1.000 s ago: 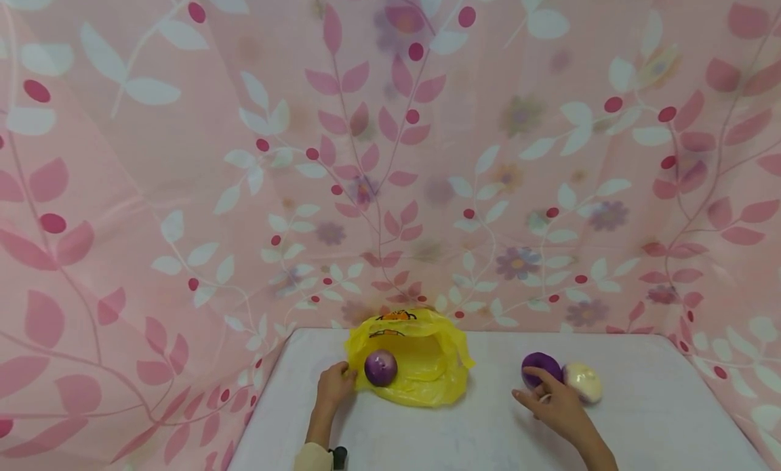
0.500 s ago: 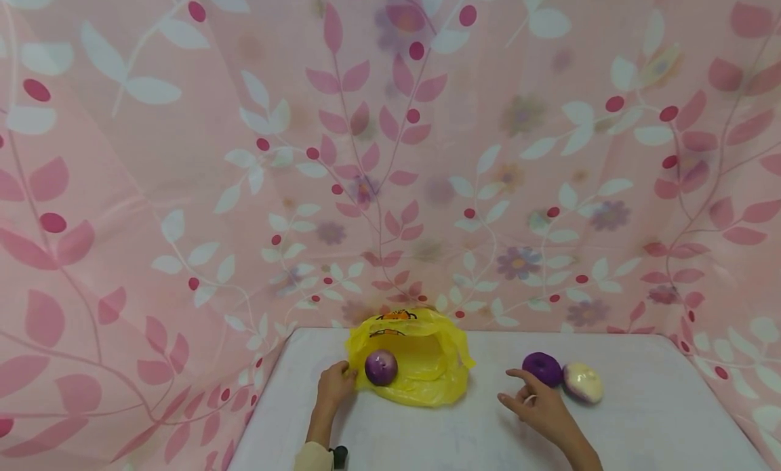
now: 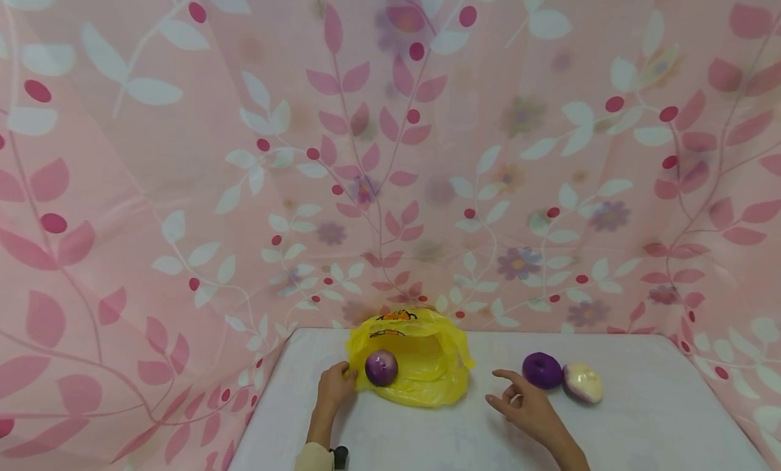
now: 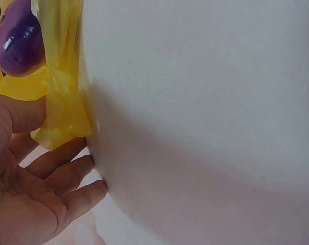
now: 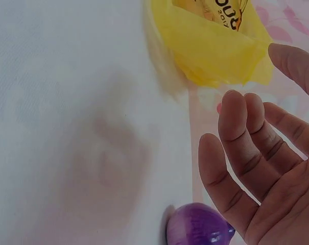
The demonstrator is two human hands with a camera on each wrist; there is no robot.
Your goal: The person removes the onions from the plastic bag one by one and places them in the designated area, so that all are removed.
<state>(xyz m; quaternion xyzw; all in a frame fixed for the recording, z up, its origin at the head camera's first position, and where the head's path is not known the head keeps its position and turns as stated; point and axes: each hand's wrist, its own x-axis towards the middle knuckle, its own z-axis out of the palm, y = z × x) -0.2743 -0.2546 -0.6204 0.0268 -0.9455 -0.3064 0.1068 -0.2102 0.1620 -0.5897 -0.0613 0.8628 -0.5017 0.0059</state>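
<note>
On the table lies a yellow plastic bag [image 3: 427, 390], its mouth spread toward me. A glossy, round purple thing with a paler top [image 3: 381, 368] sits in the left of the mouth. My left hand [image 3: 335, 385] pinches the bag's left edge between thumb and forefinger; the other fingers extend below it in the left wrist view. Over the table, right of the bag, my right hand [image 3: 527, 408] holds nothing, its fingers loosely bent and apart. Just beyond it lie a dark purple round thing with a dimple [image 3: 542, 371] and a cream-and-purple round one [image 3: 583, 383], side by side.
A white cloth covers the table [image 3: 659, 417]. A pink floral curtain [image 3: 439, 186] hangs behind the table's back edge and along both sides. Dark print shows on the bag's inside in the right wrist view.
My right hand has moved left, away from the dark purple round thing, toward the bag. My left hand keeps its pinch on the bag's edge, and the round things stay in place.
</note>
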